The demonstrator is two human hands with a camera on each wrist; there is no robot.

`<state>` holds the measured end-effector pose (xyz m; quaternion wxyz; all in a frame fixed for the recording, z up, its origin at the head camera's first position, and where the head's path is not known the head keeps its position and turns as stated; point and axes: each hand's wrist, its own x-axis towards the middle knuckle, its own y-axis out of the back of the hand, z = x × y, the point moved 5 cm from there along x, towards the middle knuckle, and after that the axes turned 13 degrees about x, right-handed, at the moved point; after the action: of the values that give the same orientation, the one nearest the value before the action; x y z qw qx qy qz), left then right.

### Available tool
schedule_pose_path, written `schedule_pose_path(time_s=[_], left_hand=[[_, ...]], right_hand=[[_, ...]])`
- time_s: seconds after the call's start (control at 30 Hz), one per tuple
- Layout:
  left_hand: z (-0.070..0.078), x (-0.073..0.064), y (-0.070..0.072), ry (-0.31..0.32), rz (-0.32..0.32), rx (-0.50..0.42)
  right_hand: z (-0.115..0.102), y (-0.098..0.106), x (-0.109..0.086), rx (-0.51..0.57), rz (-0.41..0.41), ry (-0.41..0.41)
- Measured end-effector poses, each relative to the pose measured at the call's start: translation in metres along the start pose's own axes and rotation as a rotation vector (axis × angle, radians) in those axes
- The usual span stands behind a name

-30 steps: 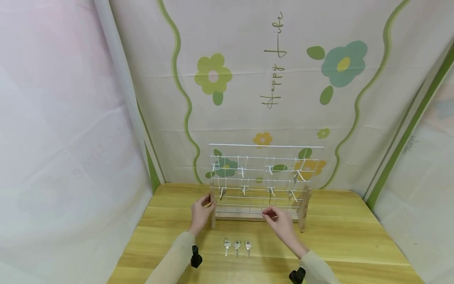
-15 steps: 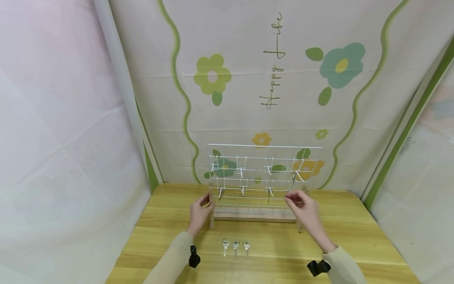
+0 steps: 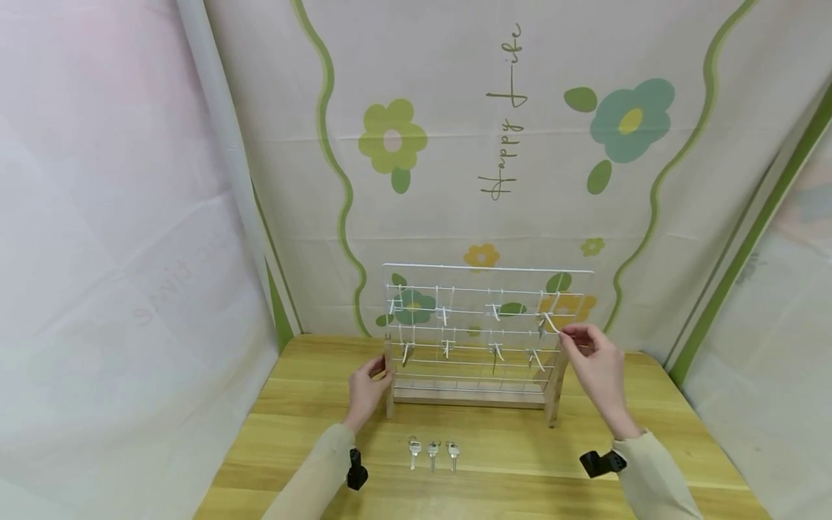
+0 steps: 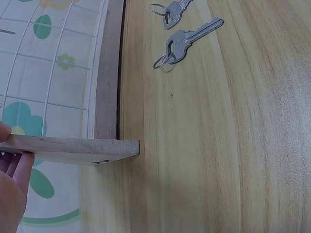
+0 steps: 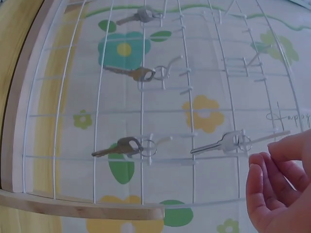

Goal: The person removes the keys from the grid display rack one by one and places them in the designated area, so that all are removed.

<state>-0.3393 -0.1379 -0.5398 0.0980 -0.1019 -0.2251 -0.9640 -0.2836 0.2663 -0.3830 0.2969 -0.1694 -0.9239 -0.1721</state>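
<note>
A silver key (image 5: 221, 144) hangs by its ring (image 5: 246, 143) from a white hook (image 5: 267, 138) in the upper row of a wire rack (image 3: 487, 268), between two and three o'clock from the rack's centre, with a person's right hand (image 3: 594, 365) at the hook's tip. The fingers are bent and the thumb is drawn close to them; whether they pinch the hook or merely come near it, I cannot tell from where I stand. At eight o'clock, the left hand (image 3: 367, 393) pinches the rack's wooden upright (image 4: 73, 145), thumb on one face and fingers on the other.

More keys hang in the lower row, among them a brassy key (image 5: 131, 74). Three loose keys (image 3: 433, 451) lie side by side on the wood-grained table (image 3: 650, 433), between six and seven o'clock from the rack, their rings toward it and their blades pointing to about six. Beige sleeves (image 3: 318, 462) cover the person's arms, a small black device (image 3: 603, 464) at each wrist.

Behind the rack, at twelve o'clock, a pale cloth (image 3: 448, 72) carries printed flowers (image 3: 393, 137), green wavy lines (image 3: 328, 72) and the sideways lettering (image 3: 509, 96) "Happy Life".
</note>
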Motion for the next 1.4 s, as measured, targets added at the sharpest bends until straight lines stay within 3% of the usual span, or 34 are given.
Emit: schedule_pose_path(time_s=[0.2, 0.47, 1.1, 1.4], left_hand=[[0.001, 0.0, 0.0, 0.0, -0.007, 0.025], [0.002, -0.002, 0.0, 0.0, -0.022, 0.012], [-0.003, 0.001, -0.001, -0.022, 0.0, 0.016], [-0.004, 0.001, 0.0, -0.007, 0.0, 0.03]], right_hand=[[0.012, -0.004, 0.012, -0.059, -0.027, -0.028], [0.02, -0.015, 0.023, -0.025, -0.046, -0.056], [0.024, -0.023, 0.028, -0.014, 0.008, -0.111], [0.022, -0.021, 0.026, -0.002, -0.035, -0.08]])
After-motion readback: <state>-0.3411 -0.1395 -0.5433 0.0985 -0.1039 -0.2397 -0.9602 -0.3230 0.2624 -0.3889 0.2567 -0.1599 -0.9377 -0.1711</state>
